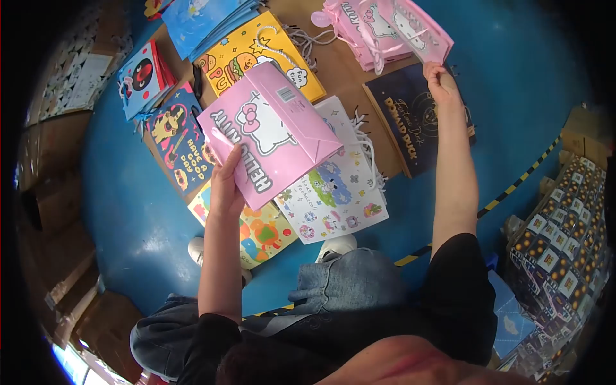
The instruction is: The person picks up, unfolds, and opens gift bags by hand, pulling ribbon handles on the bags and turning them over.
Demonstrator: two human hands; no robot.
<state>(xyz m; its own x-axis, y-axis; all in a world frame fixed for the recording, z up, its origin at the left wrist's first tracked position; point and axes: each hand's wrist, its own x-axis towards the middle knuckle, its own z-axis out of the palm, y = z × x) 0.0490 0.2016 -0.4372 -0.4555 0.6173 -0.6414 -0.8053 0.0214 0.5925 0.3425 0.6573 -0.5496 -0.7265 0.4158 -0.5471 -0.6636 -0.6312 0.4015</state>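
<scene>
Slippage is the main risk: the pink Hello Kitty paper bag (276, 131) is gripped only at its mouth edge by the left hand (228, 183), thumb on the printed face and fingers clamped from behind, while its folded base is extended to the right over the yellow burger-print bag (269, 54) and the white Pochacco bag (340, 192). If the pinch were loosened, the bag could be dropped on them, or its mouth edge creased by a tighter squeeze. At far right, a second pink Hello Kitty bag (420, 35) is clamped by the fingers of the right hand (441, 85) near its near corner, above the pink bag stack (362, 38). Loose ribbon handles could be snagged there, and a neighbouring bag dragged along. The navy Donald Duck bag (407, 128), beneath the right forearm, could be brushed and shifted.

The bags are seen mostly flat, with their printed faces shown; whether anything is held inside them cannot be told. At near right, patterned cartons (561, 237) are stacked, and at near left a cardboard box (112, 330) is seen; the contents of both are hidden.
</scene>
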